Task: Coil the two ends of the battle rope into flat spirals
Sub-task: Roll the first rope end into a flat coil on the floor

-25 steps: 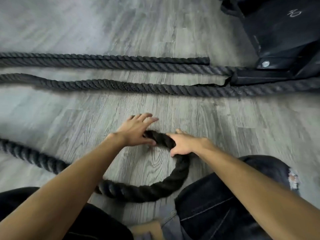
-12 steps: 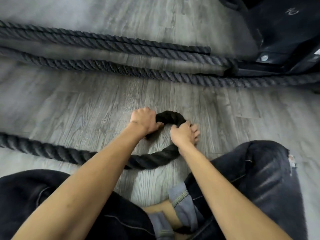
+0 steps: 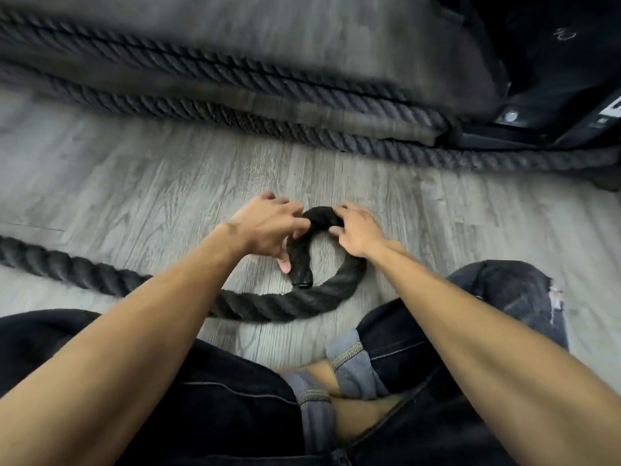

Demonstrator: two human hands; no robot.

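On the floor (image 3: 134,183) | 1 rope end (image 3: 300,264), looped | 2 grips clasping it: left hand (image 3: 265,227), right hand (image 3: 358,233)

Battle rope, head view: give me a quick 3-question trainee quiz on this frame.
1. True or false: the battle rope already lies in a finished flat spiral.
2. Left hand and right hand: which touch the rope? A) left only B) right only C) both
3. Fill in: the rope's capped end points ___ the camera (towards / away from).
Key: 1 false, it makes barely one loop; 2 C; 3 towards.
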